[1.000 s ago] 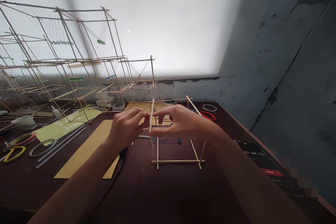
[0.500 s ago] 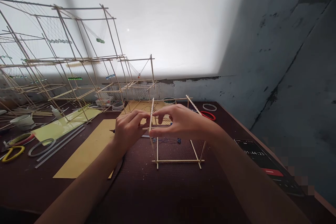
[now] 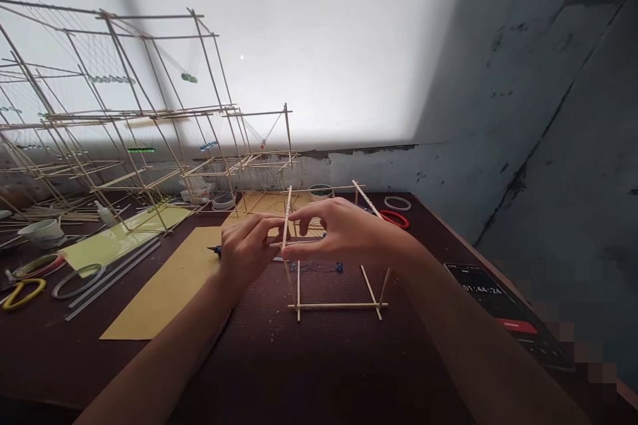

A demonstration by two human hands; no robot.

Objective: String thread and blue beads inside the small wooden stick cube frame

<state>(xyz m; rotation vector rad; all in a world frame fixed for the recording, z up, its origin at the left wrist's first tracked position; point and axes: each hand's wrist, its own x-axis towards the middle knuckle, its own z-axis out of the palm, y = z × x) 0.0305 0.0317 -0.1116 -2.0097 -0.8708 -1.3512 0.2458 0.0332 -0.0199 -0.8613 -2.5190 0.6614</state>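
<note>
Head view: nearest, on the dark brown tabletop [image 3: 309, 372], the small pale wooden stick frame [image 3: 337, 306] has its base rectangle laid and several uprights standing, but its top looks unclosed, so I judge it roughly half built. Above it, the left hand [image 3: 246, 249] and right hand [image 3: 343, 231] both pinch one thin upright wooden stick [image 3: 286, 218], fingers closed on it. Farther back stand finished tall stick-and-thread frames [image 3: 124, 113].

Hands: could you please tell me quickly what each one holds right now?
Left hand: pinched on the upright stick.
Right hand: pinched on the same stick.
</note>
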